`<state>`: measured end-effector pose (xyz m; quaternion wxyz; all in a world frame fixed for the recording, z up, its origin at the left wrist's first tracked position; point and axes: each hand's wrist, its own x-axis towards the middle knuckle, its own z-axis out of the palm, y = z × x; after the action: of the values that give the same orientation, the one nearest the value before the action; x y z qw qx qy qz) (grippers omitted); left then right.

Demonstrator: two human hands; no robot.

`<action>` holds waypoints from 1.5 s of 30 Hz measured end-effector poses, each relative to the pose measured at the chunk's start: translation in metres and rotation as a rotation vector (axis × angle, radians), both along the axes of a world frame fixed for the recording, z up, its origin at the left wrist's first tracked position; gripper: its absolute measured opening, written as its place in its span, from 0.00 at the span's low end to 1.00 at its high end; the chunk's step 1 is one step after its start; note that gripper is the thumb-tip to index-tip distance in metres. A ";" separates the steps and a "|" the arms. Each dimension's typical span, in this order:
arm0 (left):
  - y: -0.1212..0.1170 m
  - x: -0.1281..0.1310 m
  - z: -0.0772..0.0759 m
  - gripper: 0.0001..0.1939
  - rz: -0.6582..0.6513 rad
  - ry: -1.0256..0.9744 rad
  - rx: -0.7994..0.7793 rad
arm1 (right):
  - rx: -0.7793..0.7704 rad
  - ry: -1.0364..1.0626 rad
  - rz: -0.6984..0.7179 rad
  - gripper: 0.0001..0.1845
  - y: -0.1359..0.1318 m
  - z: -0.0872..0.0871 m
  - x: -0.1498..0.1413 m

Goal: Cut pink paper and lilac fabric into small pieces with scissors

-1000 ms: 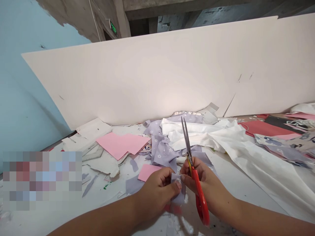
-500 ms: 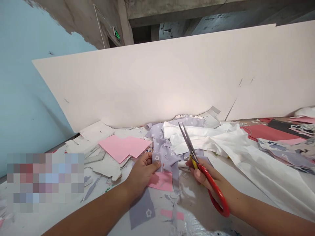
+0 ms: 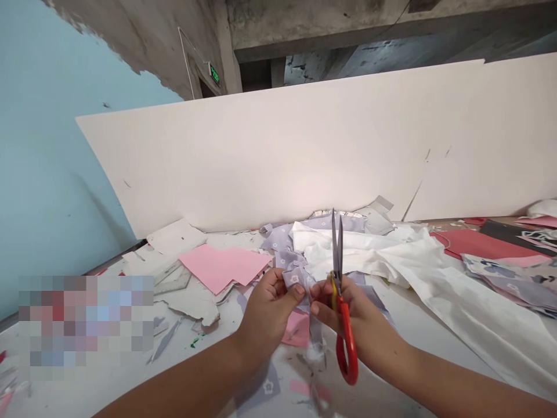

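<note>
Both hands work close together over the table. The left hand is closed in a pinch, thumb and fingers gripping a strip of lilac floral fabric, which droops below the hands. The right hand is wrapped around the red handles of a pair of scissors, its fingers curled and the steel blades pointing up, almost shut (whether they bite the cloth is hard to tell). The blades stand just beside the gathered fabric.

Beneath the hands lies a pink paper piece, with a lilac scrap printed with a white flower nearer the lower edge of the head view. Farther left sits a larger pink paper sheet beside broken white board pieces. Ahead, crumpled white fabric spreads across a paint-marked white table and runs off to the right, past a red sheet, a black sheet and a stack of floral cloth. An off-white panel leans behind it all, against a blue wall, and a green exit sign glows above.
</note>
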<state>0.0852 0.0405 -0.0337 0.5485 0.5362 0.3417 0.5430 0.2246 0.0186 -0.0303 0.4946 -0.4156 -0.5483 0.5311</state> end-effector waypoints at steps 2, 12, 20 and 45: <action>0.001 0.003 0.006 0.08 0.039 -0.013 0.022 | 0.008 -0.020 -0.037 0.14 0.006 0.009 -0.006; 0.025 -0.005 -0.015 0.10 -0.012 -0.084 -0.148 | -0.061 -0.060 -0.049 0.08 0.032 0.003 -0.018; 0.043 -0.009 -0.034 0.05 -0.237 -0.024 -0.199 | -0.074 0.075 0.112 0.10 0.044 -0.008 -0.019; 0.044 -0.004 0.044 0.08 -0.032 -0.181 -0.056 | 0.290 -0.487 0.188 0.20 0.046 0.015 0.019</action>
<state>0.0814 0.0844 0.0099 0.6007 0.4747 0.2973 0.5705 0.2439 0.0650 -0.0153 0.3513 -0.4031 -0.7571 0.3754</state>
